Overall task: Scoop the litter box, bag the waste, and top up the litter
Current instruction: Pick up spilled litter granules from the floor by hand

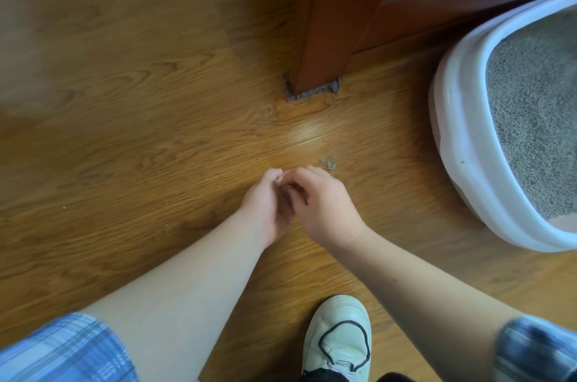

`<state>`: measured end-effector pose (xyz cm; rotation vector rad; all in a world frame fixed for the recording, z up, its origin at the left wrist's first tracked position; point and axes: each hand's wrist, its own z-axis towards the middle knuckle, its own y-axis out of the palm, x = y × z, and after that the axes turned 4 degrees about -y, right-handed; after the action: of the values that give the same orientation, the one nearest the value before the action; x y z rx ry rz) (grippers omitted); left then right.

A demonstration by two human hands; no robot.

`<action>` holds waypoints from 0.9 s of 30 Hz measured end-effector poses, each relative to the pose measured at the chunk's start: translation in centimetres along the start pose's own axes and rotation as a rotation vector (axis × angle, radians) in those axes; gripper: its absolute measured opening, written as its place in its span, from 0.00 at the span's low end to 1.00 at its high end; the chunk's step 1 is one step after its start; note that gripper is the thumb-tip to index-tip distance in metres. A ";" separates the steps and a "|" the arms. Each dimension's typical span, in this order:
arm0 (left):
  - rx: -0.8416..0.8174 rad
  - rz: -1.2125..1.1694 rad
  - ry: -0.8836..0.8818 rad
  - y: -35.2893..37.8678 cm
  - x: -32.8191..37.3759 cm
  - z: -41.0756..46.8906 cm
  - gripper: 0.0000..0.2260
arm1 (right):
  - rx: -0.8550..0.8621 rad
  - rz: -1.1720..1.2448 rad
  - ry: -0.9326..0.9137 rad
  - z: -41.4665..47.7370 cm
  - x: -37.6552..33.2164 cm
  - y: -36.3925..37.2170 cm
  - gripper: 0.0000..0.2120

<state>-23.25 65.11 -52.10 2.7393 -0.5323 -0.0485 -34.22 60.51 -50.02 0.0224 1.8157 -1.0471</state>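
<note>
Left hand [265, 203]: cupped, palm turned toward the right, fingers curled round what look like grey grains [285, 191].
Right hand [327, 203]: knuckles up, fingers bent down into the left palm, touching it; fingertips hidden, so whether they pinch anything cannot be told.
Pile [329, 163]: small scatter of grey granules on the floor [156, 131], just beyond the right hand.
Box [462, 119]: white, rounded rim, at far right, well apart from the hands.
Litter [530, 106]: grey, fills the box.
Post [324, 22]: reddish wood, foot set in the floor beyond the hands.
Shoe [338, 338]: white, dark lace, at the lower edge.
Sleeves [62, 350]: blue plaid.
</note>
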 end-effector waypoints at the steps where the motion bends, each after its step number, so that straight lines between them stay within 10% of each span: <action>1: -0.001 0.005 -0.011 -0.1 0.0 -0.1 0.13 | -0.011 0.005 -0.016 -0.2 -0.1 0.3 0.12; 8: 0.058 0.005 0.115 -0.4 0.6 -1.1 0.17 | 0.199 -0.146 0.126 0.7 4.8 -2.8 0.18; 13: 0.050 0.005 0.122 -0.3 0.8 -1.9 0.18 | -0.043 -0.290 0.100 1.4 6.7 -3.4 0.24; 27: 0.049 0.008 0.089 0.1 0.2 -2.3 0.18 | -0.047 -0.307 -0.076 1.6 8.1 -3.6 0.09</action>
<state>-22.83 65.73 -49.88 2.7718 -0.5260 0.0895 -38.69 53.81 -54.10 -0.3296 1.8090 -1.2001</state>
